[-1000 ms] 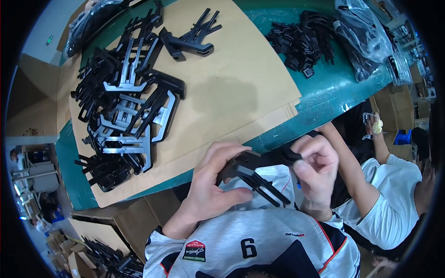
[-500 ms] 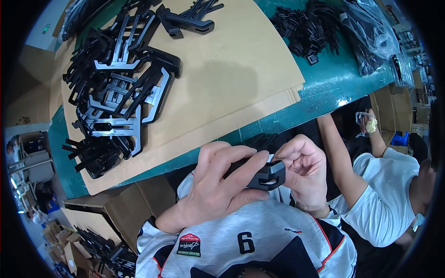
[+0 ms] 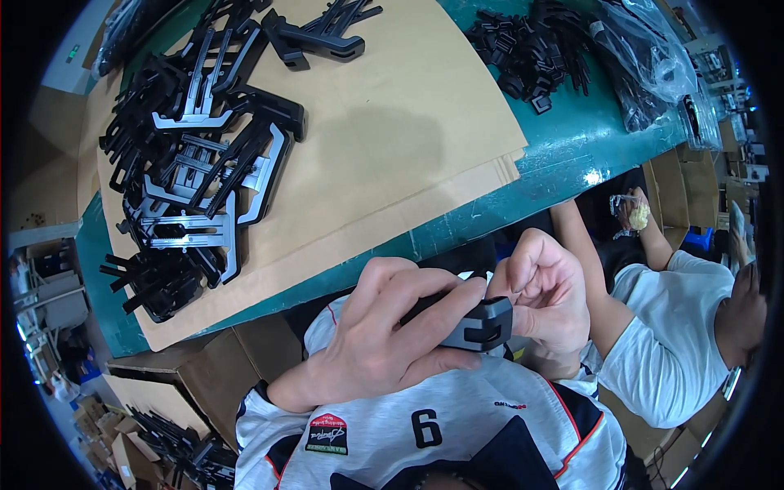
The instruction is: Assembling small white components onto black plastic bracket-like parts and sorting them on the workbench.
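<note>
In front of my chest, past the table's near edge, I hold a black plastic part [image 3: 483,325] with a slot in its end. My left hand [image 3: 384,327] is closed around it, fingers over the top and thumb beneath; they hide most of its length. My right hand [image 3: 545,298] is at the part's right end, its fingers curled in and its thumb against that end. Whether something small sits between the right fingertips does not show.
Brown cardboard sheets [image 3: 384,147] lie on the green table [image 3: 563,175]. On them, at left, are black and silver brackets [image 3: 192,237]. Small black parts [image 3: 539,57] and a clear plastic bag [image 3: 653,49] lie at far right. A co-worker [image 3: 665,335] sits at my right; a cardboard box [image 3: 204,363] stands at lower left.
The view has shifted slightly, so the table and its piles sit a little further left. Both hands, with the black part, sit slightly further right in view; the grip looks the same.
</note>
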Tool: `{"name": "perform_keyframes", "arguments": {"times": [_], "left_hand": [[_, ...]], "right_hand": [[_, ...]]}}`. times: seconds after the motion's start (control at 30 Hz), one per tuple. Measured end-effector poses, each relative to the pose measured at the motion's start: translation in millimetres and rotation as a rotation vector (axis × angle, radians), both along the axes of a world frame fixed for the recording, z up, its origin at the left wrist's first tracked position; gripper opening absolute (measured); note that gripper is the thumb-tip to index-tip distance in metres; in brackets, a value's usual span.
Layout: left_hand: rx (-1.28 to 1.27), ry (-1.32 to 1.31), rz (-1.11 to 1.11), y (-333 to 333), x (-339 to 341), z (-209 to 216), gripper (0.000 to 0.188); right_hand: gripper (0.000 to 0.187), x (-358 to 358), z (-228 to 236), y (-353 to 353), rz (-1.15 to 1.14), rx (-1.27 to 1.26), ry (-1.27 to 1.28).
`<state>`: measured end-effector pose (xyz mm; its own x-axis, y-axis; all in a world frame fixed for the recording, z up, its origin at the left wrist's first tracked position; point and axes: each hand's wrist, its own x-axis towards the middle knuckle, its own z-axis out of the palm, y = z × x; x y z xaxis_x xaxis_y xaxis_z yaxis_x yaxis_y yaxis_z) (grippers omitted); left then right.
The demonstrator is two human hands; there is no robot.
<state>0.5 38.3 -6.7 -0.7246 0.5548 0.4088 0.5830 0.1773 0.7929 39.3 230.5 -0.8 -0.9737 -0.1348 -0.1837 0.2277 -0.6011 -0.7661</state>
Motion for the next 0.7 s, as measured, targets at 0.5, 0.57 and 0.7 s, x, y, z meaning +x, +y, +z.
{"name": "perform_keyframes", "arguments": {"times": [0.5,0.57,0.7], "left_hand": [[-0.023,0.006,-0.029,-3.7,-2.8,-4.3,0.051],[-0.053,0.051,0.011,-4.3,-1.8,-7.8,0.057],[-0.068,0.077,0.028,-0.7,-0.5,-9.6,0.059]], "right_hand": [[0.027,5.6,-7.9,-11.0,-0.006,-0.216,0.014],[0.024,9.5,-4.7,-11.2,-0.014,-0.192,-0.034],[0.024,14.3,-3.6,-8.6,0.028,-0.163,-0.081]]}}
